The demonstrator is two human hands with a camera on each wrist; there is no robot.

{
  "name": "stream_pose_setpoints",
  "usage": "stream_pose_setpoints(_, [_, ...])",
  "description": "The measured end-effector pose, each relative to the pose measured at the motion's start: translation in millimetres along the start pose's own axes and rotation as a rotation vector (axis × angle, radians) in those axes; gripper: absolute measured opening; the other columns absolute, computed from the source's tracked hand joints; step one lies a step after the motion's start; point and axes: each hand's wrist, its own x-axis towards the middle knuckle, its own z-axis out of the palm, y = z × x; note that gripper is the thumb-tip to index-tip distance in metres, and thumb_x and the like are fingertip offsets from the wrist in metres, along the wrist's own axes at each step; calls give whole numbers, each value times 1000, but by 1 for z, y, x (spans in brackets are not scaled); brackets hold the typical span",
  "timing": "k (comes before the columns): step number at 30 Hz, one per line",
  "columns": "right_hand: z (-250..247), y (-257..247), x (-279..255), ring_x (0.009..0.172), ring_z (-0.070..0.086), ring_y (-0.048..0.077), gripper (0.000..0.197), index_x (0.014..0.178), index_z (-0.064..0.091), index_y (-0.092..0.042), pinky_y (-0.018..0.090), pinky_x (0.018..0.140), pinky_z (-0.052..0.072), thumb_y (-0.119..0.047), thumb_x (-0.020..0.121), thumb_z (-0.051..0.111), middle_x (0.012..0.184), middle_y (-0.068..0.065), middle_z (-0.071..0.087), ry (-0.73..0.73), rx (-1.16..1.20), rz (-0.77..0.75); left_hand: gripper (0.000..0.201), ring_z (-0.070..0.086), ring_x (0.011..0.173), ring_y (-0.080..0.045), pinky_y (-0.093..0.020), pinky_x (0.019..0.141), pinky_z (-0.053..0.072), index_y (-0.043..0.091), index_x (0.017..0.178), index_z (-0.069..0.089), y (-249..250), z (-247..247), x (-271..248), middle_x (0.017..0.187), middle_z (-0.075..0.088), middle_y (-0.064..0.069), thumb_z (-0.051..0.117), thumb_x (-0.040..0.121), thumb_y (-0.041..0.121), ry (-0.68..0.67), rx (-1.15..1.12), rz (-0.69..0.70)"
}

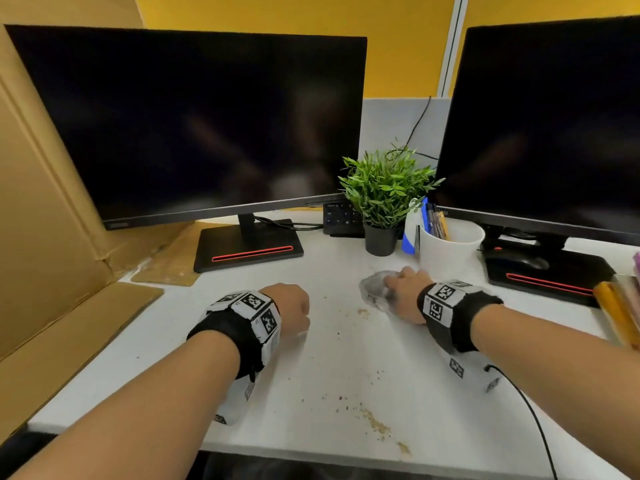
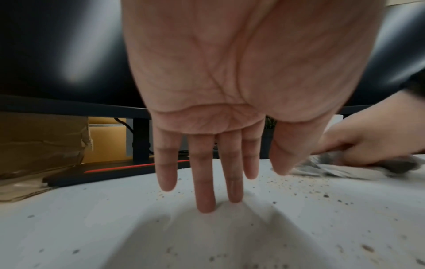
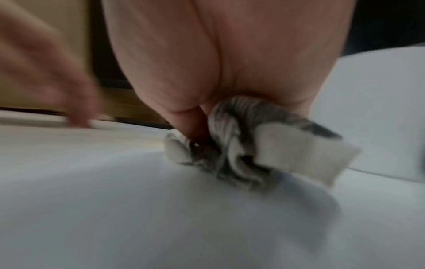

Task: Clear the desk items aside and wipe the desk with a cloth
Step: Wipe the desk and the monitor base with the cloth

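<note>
Head view, right hand [image 1: 405, 292] gripping crumpled cloth [image 1: 375, 289] on desk [image 1: 346, 358], left hand [image 2: 207, 91] flat-fingered, no legible writing.

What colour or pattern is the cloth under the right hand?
The cloth is pale grey-white with darker grey stripes, bunched under the right hand; the right wrist view shows it best.

Surface [image 1: 346, 362]: smooth matt white laminate look, gritty tan crumbs [image 1: 375, 424] scattered on it. Cloth [image 3: 253, 151]: soft woven fabric, grey-white, crumpled, matt. Left monitor [image 1: 194, 123]: black screen with dull sheen; its base [image 1: 247, 252] matt black plastic with a glossy red strip. Left of that monitor: cardboard [image 1: 45, 216], brown, matt, creased. Right of it: white cup [image 1: 450, 252], smooth matt; plant pot [image 1: 380, 241], matt black.
</note>
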Motion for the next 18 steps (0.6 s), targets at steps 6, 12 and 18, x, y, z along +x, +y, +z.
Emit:
stream_pose_setpoints(6, [-13,-32,-46,115,51,23,52,140,42,-27,31,94,44,-9,92,44,130,3,51,-138,92,-251,30,54,114,-21,-28,95,44,22,121,59,-29,2,-1,126,56,-2,52,91,21,105,-49,-71])
stream_pose_setpoints(12, [-37,5,18,130,45,27,48,144,39,-17,33,106,37,-14,96,46,143,10,46,22,-73,10,41,49,123,-23,-30,101,42,20,131,52,-56,4,-10,135,50,-4,51,92,7,140,-69,-144])
stream_pose_setpoints(18, [-19,-41,32,127,47,30,43,138,47,-24,36,108,36,-35,97,48,139,6,48,-47,44,-261,58,37,134,-31,-41,110,32,27,147,30,-72,10,-6,150,32,-5,33,96,55,-23,-55,-191])
